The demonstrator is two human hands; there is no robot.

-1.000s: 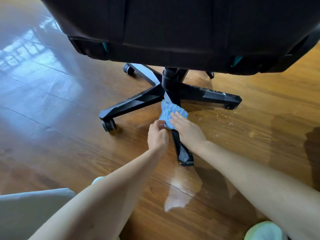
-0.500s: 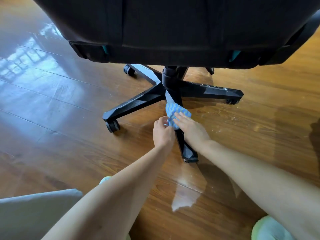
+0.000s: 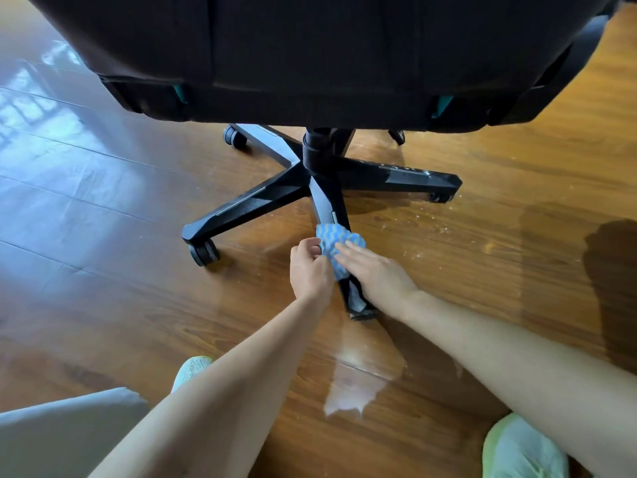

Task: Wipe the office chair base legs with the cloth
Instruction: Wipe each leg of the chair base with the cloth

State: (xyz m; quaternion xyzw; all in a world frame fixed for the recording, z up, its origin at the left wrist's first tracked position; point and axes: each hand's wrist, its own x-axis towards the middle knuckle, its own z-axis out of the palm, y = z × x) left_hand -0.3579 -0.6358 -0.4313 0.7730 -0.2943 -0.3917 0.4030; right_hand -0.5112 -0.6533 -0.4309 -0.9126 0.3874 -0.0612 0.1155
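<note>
left hand curls its fingers and thumb onto the near edge of the cloth, pinching it. right hand lies just beside it, fingers straight and pressed flat on top of the cloth, palm over the leg. the cloth, blue with pale wavy stripes, is bunched on the near leg of the chair base, roughly midway between the hub and the leg's tip, which shows below the right wrist. the black seat hangs over the base. a wheel sits under the leg that points left. pale specks lie scattered on the wood floor to the right of the near leg. a green shoe shows at the bottom right.
</note>
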